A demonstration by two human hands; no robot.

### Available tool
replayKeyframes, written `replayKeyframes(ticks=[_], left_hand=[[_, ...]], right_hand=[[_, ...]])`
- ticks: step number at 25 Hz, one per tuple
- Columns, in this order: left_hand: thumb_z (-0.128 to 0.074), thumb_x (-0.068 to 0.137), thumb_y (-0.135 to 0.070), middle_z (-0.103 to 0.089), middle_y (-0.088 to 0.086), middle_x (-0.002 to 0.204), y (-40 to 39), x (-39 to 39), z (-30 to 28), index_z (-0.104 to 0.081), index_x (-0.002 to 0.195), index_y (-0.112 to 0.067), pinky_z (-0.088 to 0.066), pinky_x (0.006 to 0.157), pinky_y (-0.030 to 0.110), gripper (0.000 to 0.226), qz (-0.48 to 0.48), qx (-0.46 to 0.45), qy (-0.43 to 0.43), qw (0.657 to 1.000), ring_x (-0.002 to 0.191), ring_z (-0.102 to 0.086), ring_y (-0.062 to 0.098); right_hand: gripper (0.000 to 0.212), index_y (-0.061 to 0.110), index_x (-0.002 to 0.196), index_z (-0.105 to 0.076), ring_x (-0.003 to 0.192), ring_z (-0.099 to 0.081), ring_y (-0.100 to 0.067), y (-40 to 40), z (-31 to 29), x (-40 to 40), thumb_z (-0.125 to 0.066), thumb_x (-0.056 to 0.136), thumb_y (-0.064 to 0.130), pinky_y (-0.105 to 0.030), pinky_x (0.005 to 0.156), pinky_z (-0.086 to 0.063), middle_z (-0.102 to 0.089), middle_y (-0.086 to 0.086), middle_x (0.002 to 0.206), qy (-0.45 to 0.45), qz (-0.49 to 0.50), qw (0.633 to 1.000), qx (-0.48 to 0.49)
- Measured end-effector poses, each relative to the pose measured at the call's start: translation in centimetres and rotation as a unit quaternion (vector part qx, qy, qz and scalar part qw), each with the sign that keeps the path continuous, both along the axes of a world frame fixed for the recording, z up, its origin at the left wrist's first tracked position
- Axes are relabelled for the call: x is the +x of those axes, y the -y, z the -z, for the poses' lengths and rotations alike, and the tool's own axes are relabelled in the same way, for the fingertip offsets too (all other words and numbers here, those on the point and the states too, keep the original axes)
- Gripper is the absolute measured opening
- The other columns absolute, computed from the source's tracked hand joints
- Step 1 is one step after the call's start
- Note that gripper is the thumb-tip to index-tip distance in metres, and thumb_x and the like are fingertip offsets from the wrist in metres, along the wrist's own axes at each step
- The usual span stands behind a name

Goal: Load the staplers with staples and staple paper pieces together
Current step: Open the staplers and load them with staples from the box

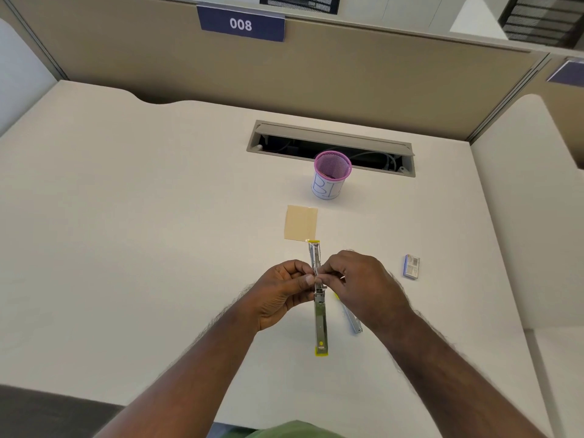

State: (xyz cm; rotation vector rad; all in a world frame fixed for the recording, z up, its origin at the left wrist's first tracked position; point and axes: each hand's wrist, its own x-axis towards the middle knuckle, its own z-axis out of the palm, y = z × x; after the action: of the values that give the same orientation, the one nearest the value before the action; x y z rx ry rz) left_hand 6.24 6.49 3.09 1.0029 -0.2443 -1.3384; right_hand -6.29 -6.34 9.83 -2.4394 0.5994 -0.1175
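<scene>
A metal stapler with yellow ends (320, 320) lies swung fully open on the white desk (142, 232), pointing away from me. My left hand (281, 292) and my right hand (360, 282) meet over its middle; the fingers of both pinch something small and silvery at the staple channel, too small to identify. A second metal stapler (352, 319) lies just right of it, partly under my right wrist. A tan paper piece (301, 222) lies flat beyond the stapler's far tip. A small blue staple box (411, 266) sits to the right.
A pink mesh cup with a white paper label (331, 178) stands behind the paper. Behind that is an open cable slot (331, 147) in the desk. A beige partition with a "008" sign (241, 24) closes the back.
</scene>
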Motion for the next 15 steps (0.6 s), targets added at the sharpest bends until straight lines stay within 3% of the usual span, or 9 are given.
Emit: replayKeyframes(ticks=[6,10,15], left_hand=[[-0.068,0.08,-0.006,-0.068,0.007,0.082,-0.03,-0.03,-0.08,-0.069,0.077,-0.015,-0.056,0.075,0.03,0.009,-0.008,0.0,0.007,1.0,0.077,-0.064,0.02],[-0.071,0.079,-0.007,-0.07,0.006,0.083,-0.13,-0.1,-0.12,-0.068,0.079,-0.015,-0.056,0.078,0.031,0.008,0.0,-0.006,0.015,1.0,0.078,-0.066,0.02],[-0.071,0.079,-0.006,-0.07,0.006,0.082,-0.28,-0.32,-0.39,-0.066,0.081,-0.012,-0.058,0.077,0.034,0.008,0.031,0.002,0.042,0.999,0.077,-0.067,0.021]], right_hand=[[0.015,0.028,0.099,-0.073,0.085,-0.06,-0.014,-0.19,-0.07,-0.01,-0.06,0.095,0.032,-0.033,0.077,-0.049,-0.062,0.007,0.09,-0.036,-0.022,0.999,-0.004],[0.001,0.036,0.086,-0.066,0.072,-0.059,-0.001,-0.45,-0.02,-0.07,-0.066,0.086,0.036,-0.03,0.071,-0.05,-0.062,0.018,0.085,-0.038,0.062,0.997,0.03],[0.013,0.033,0.076,-0.06,0.067,-0.06,0.002,0.25,-0.02,0.47,-0.072,0.077,0.037,-0.024,0.063,-0.047,-0.067,0.017,0.073,-0.049,0.146,0.981,0.115]])
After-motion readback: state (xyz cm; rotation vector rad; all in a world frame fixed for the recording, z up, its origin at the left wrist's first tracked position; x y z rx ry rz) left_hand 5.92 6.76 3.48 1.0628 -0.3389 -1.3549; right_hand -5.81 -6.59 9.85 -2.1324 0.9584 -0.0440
